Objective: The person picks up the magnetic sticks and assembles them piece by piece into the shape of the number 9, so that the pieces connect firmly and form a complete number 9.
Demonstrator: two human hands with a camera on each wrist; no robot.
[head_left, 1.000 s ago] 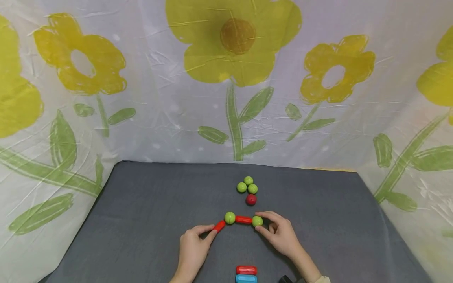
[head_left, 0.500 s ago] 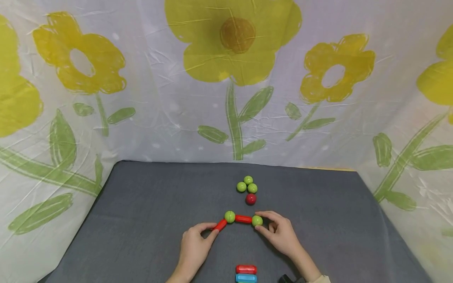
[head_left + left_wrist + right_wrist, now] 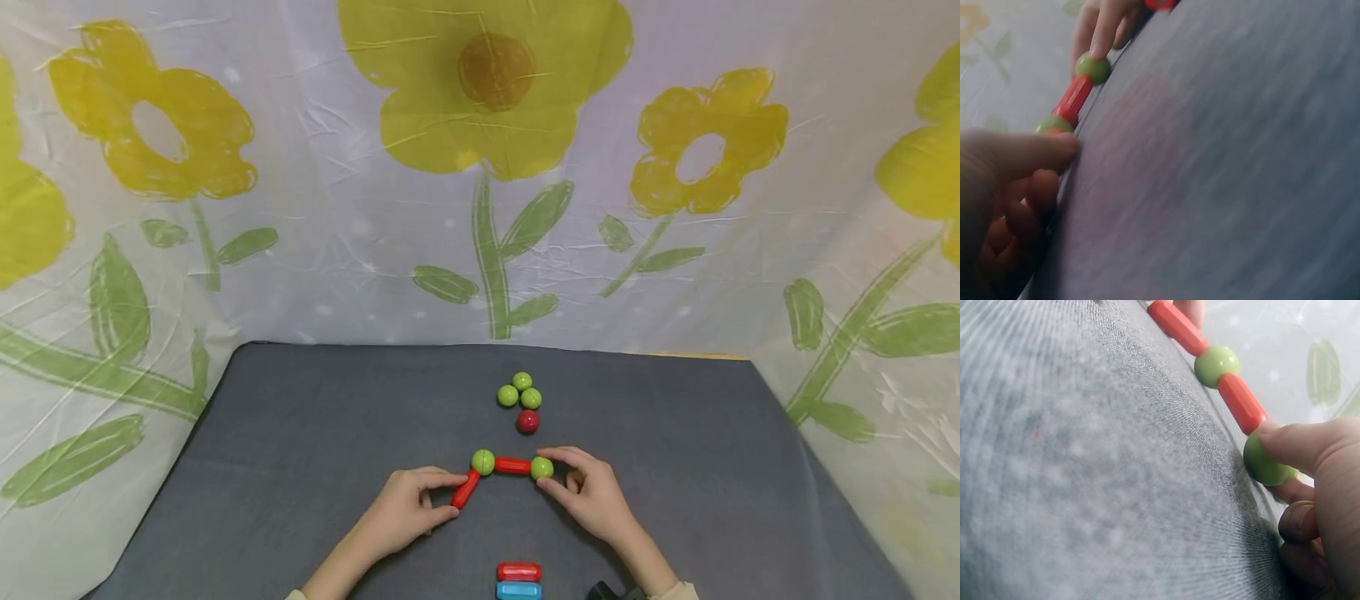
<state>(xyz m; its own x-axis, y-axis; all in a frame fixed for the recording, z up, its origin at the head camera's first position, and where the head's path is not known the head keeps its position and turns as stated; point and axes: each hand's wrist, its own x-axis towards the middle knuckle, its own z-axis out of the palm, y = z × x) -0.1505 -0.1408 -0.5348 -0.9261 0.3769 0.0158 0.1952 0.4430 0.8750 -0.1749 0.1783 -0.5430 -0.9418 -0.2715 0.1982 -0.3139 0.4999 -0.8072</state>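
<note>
In the head view, a joined chain lies on the dark cloth: a red rod (image 3: 465, 489), a green ball (image 3: 483, 462), a second red rod (image 3: 513, 466) and a green end ball (image 3: 542, 467). My left hand (image 3: 405, 506) has its index finger and thumb about the first red rod. My right hand (image 3: 592, 493) pinches the end ball between thumb and index finger. In the right wrist view, the thumb covers part of that end ball (image 3: 1266, 464). The left thumb hides most of the first rod in the left wrist view.
Beyond the chain, several loose balls lie clustered: green balls (image 3: 507, 396) and a red ball (image 3: 528, 422). Near the front edge are a loose red rod (image 3: 519, 572) and a blue rod (image 3: 519, 591). A black object (image 3: 609, 592) shows beside the right forearm.
The first red rod has swung at the green ball so its near end points more towards me. My left hand has turned with it, its forearm now farther left. My right hand keeps its pinch.
</note>
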